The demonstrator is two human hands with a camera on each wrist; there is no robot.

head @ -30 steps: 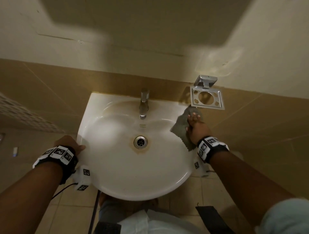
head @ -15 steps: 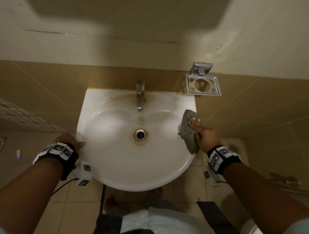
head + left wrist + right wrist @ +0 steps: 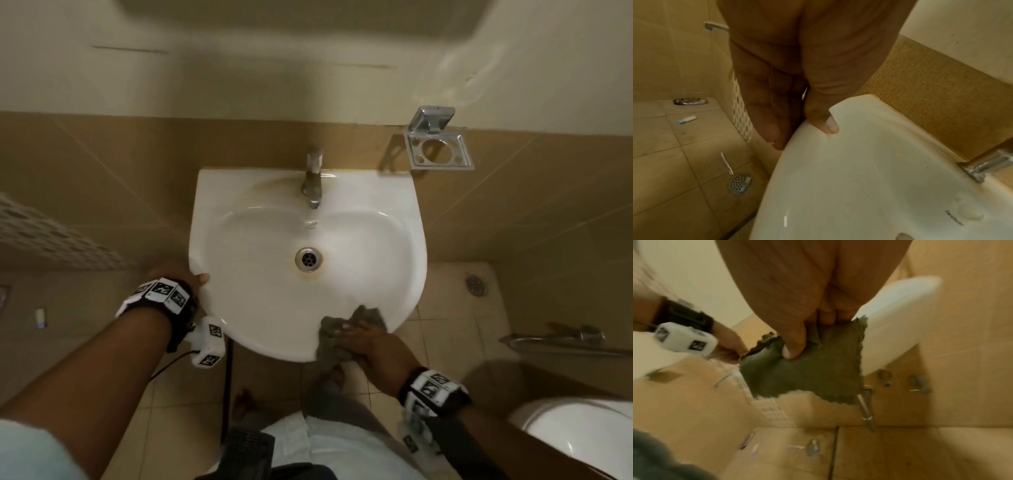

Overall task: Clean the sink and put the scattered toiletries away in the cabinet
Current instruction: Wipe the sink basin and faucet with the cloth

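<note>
A white sink (image 3: 260, 308) hangs on the tiled wall, with a chrome tap (image 3: 312, 185) at the back and a drain (image 3: 308, 259) ringed by a brown stain. My right hand (image 3: 371, 342) holds a grey cloth (image 3: 334, 337) against the sink's front right rim; the right wrist view shows the thumb pinching the cloth (image 3: 807, 368) while part of it hangs below the rim. My left hand (image 3: 181, 279) holds the sink's left edge, thumb (image 3: 826, 120) on top of the rim (image 3: 849, 113) and fingers underneath.
An empty chrome holder (image 3: 438, 150) is fixed to the wall right of the tap. On the floor at the left lie a small white-and-blue item (image 3: 687, 119), a toothbrush (image 3: 726, 163) and a floor drain (image 3: 740, 182). A toilet (image 3: 575, 431) stands at the lower right.
My right hand has wiped the cloth from the sink's back right corner down along the right rim to the front edge. The left hand has stayed on the left rim.
</note>
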